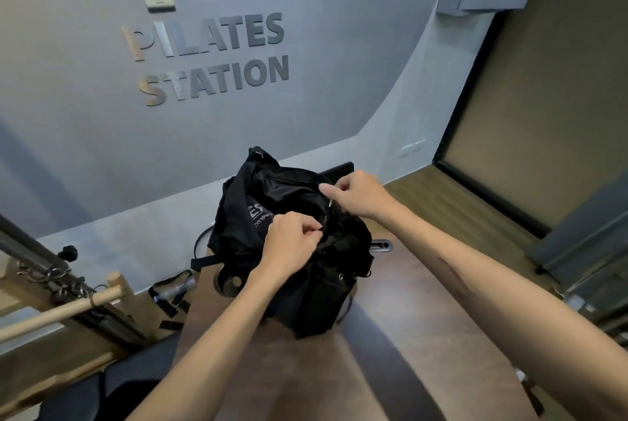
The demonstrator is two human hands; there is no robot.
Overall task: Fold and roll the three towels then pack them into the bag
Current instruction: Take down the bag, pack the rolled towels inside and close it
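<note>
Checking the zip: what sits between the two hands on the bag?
In the head view, only black bag fabric lies between the left hand and right hand; no towel shows there.

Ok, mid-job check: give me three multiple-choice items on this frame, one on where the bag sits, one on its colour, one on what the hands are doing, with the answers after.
1. Where is the bag?
A. On the wooden surface in front of the person
B. Hanging from the wall
C. On the floor by the window

2. What colour is the bag?
A. Grey
B. Black
C. Tan

3. What are the hands doing?
A. Both lie flat on the wood
B. Only one touches the bag
C. Both pinch at the bag's top

Answers:
1. A, since the bag stands on the brown wooden surface below the lettered wall.
2. B, since its fabric is black with pale lettering.
3. C, since the left hand and right hand each have curled fingers pinching at the top of the bag; no towels show.
</note>
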